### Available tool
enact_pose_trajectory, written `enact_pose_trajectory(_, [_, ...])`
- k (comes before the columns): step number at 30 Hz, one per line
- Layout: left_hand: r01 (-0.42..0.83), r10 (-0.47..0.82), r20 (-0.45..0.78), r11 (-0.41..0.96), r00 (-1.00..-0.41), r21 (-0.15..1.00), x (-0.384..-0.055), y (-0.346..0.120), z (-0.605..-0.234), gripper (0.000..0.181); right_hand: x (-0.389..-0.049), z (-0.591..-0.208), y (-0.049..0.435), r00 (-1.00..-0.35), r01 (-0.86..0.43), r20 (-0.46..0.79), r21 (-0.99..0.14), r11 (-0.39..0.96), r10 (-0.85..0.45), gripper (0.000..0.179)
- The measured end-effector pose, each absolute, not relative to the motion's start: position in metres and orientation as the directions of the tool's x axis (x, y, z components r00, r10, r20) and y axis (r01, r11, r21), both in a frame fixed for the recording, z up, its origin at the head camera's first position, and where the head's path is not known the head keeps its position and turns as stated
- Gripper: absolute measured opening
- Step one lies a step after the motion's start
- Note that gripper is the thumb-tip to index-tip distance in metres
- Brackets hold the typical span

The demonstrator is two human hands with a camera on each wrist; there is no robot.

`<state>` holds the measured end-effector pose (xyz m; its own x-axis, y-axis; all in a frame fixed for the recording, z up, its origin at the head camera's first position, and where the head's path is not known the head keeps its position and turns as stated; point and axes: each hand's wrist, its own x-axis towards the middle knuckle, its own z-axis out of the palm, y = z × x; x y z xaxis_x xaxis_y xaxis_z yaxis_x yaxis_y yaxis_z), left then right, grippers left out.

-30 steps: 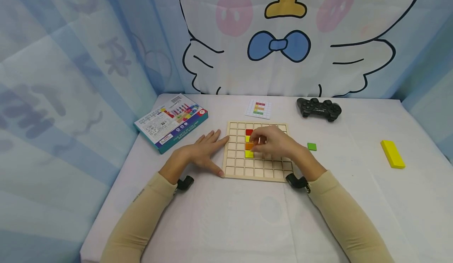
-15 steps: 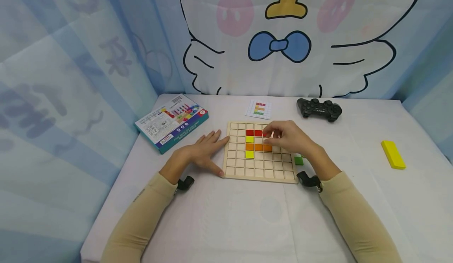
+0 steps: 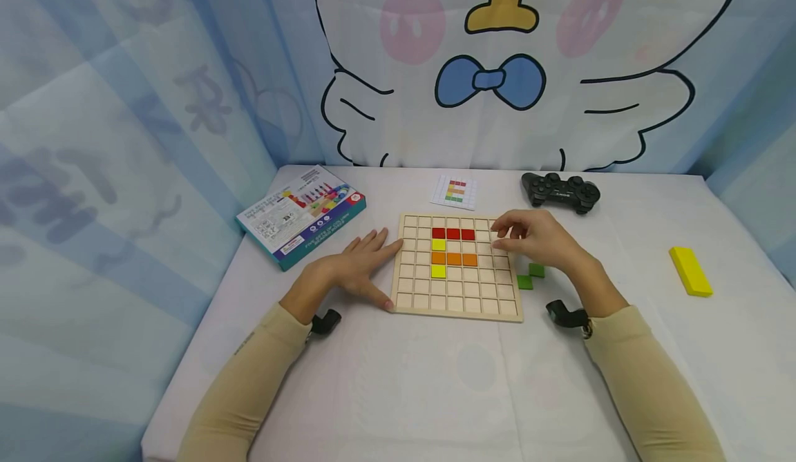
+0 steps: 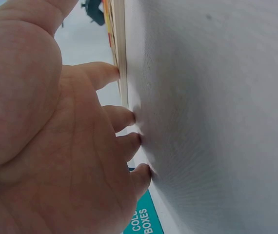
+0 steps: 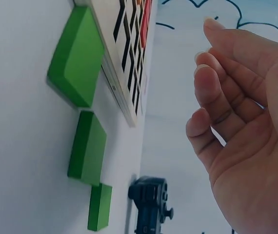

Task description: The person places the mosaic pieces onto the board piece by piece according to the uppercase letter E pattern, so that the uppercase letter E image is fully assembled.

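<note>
On my feed, the right hand [image 3: 536, 237] hangs over the right edge of the board, thumb and fingertips apart, with nothing visible between them. Half a second ago its fingertips covered the right end of the top coloured row; now they have drawn off to the right, and I can see three flat square red tiles [image 3: 453, 233] in an unbroken line. For the work in hand, I take that row as laid.

The left hand [image 3: 361, 268] is spread on the worktop [image 3: 435, 393], index fingertip and thumb touching the left side of the pale wooden grid board [image 3: 421, 301], which sits mid-frame. Below the red row I see one yellow tile, a row of three orange square tiles [image 3: 454, 260], then another of the yellow square tiles [image 3: 438, 271].

Green square tiles [image 3: 525, 282] lie just off the board's lower right; the right wrist view shows three.

Farther out: a white card printed with coloured squares [image 3: 466, 197] at upper centre, a black plastic game controller [image 3: 561, 193] at upper right, a teal-and-white box [image 3: 301, 213] at left, and a yellow oblong block [image 3: 690, 271] at far right.
</note>
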<state>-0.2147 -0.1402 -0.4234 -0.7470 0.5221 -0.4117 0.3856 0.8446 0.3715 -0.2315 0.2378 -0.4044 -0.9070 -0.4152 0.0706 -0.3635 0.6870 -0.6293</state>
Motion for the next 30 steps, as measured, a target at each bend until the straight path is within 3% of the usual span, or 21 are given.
enact_pose_trajectory(13, [0.388, 0.526, -0.417, 0.843, -0.742, 0.373, -0.215, -0.14, -0.424, 0.129, -0.237, -0.398, 0.271, -0.945, -0.271, 0.013, -0.586, 0.764, -0.326, 0.037])
enact_pose_trajectory(30, [0.386, 0.528, -0.411, 0.84, -0.743, 0.381, -0.213, -0.14, -0.422, 0.128, -0.237, -0.402, 0.313, -0.922, -0.235, -0.103, -0.618, 0.75, -0.374, 0.032])
